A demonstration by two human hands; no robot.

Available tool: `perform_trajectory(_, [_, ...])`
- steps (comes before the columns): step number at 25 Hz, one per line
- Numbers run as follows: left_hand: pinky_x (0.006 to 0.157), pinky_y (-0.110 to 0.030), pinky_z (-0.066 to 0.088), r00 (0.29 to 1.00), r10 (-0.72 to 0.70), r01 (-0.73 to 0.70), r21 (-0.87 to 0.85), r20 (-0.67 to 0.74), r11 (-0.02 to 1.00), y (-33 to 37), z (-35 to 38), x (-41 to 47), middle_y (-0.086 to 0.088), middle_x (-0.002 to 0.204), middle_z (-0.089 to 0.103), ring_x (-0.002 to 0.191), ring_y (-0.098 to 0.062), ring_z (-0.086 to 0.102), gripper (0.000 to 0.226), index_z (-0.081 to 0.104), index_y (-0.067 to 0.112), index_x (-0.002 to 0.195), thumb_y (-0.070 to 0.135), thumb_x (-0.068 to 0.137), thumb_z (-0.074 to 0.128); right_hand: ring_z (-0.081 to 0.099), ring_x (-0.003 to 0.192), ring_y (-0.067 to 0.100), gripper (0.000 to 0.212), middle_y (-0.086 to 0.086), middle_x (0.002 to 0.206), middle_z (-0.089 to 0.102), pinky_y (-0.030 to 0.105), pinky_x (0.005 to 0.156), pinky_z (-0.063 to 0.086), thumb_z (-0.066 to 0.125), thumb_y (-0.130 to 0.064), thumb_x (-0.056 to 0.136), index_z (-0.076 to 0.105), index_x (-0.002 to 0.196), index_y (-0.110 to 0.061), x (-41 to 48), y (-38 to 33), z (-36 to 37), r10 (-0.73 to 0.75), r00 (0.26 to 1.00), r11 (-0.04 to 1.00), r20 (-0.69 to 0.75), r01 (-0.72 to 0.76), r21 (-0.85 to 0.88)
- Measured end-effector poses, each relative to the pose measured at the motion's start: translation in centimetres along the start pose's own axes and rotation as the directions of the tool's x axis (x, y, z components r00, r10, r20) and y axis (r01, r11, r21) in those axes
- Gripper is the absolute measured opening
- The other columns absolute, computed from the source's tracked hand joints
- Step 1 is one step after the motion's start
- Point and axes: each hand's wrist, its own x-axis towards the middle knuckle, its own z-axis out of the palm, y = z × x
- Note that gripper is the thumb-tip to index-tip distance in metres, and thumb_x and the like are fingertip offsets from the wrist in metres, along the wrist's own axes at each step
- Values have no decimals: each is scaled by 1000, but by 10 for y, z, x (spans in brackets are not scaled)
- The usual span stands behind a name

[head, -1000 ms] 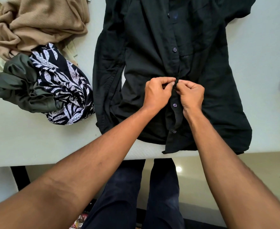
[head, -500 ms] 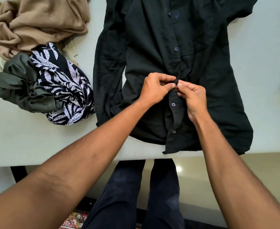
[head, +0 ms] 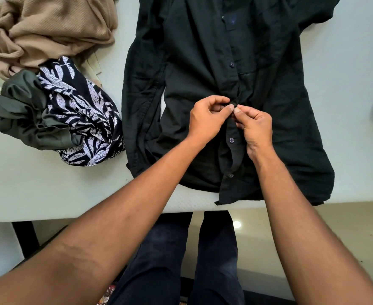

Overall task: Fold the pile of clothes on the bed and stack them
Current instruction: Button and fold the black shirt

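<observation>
On bed (head: 49,190), shirt placket (head: 233,131) between fingers (head: 228,109)

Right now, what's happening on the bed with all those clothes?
A person seems to be doing up a button on the shirt, which lies spread out on the bed. The left hand and right hand both pinch its front at the middle. A crumpled pile of other clothes sits at the left.

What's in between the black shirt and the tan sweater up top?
Only a bare strip of the pale bed separates the black shirt from the tan sweater, as the head view shows.
</observation>
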Motion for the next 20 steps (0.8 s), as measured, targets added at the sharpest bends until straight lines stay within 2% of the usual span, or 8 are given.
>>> perform_trajectory(4, [67, -15, 53, 997, 68, -74, 146, 48, 986, 5, -4, 6, 8, 76, 72, 64, 2, 65, 7, 75, 14, 91, 20, 87, 74, 75, 99, 24, 22, 7, 98, 79, 37, 91, 60, 74, -16, 91, 77, 111, -6, 0, 1, 0, -28, 1000, 998, 4, 28, -64])
perform_trajectory(7, [66, -14, 49, 995, 67, -86, 266, 77, 960, 7, -5, 9, 11, 74, 68, 63, 2, 61, 8, 71, 15, 83, 20, 89, 70, 75, 97, 21, 22, 8, 98, 79, 34, 89, 60, 74, -14, 91, 77, 111, -5, -1, 1, 2, -44, 999, 996, -17, 42, -73])
perform_trajectory(10, [65, -16, 47, 998, -13, -4, 251, 68, 968, 5, -6, 14, 10, 73, 66, 62, 1, 57, 9, 71, 16, 83, 19, 90, 68, 74, 98, 14, 22, 6, 101, 78, 29, 90, 59, 74, -13, 91, 76, 112, -6, -4, -1, 8, -59, 996, 995, -66, 53, -90])
perform_trajectory(13, [63, -19, 47, 998, -24, 9, 258, 53, 966, 4, -1, 15, 9, 70, 62, 62, -3, 56, 9, 67, 18, 82, 18, 91, 67, 75, 98, 14, 20, 4, 101, 79, 31, 90, 60, 74, -13, 91, 77, 110, -9, -3, -2, 8, -40, 997, 997, -64, 35, -66])
perform_trajectory(15, [64, -26, 51, 998, -56, 45, 236, 42, 971, 6, 0, 16, 7, 67, 62, 61, -6, 56, 9, 67, 18, 81, 18, 90, 67, 75, 98, 16, 19, 5, 101, 79, 33, 90, 60, 74, -12, 91, 78, 109, -10, -2, -2, 6, -26, 998, 998, -55, 23, -56])
perform_trajectory(18, [73, -43, 58, 989, -113, 97, 153, 100, 983, 3, -3, 23, 0, 66, 63, 63, -14, 59, 8, 69, 15, 80, 17, 88, 69, 75, 99, 21, 15, 7, 101, 79, 41, 92, 60, 75, -14, 89, 79, 104, -13, 1, -1, 4, 7, 1000, 999, -22, -8, -35])
perform_trajectory(20, [78, -51, 58, 984, -127, 113, 113, 124, 987, 2, -4, 23, -3, 67, 64, 66, -18, 58, 9, 70, 14, 80, 17, 88, 70, 75, 98, 22, 12, 6, 97, 79, 41, 91, 60, 76, -16, 87, 79, 98, -18, 3, -3, 1, 27, 1000, 1000, 16, -27, -13])
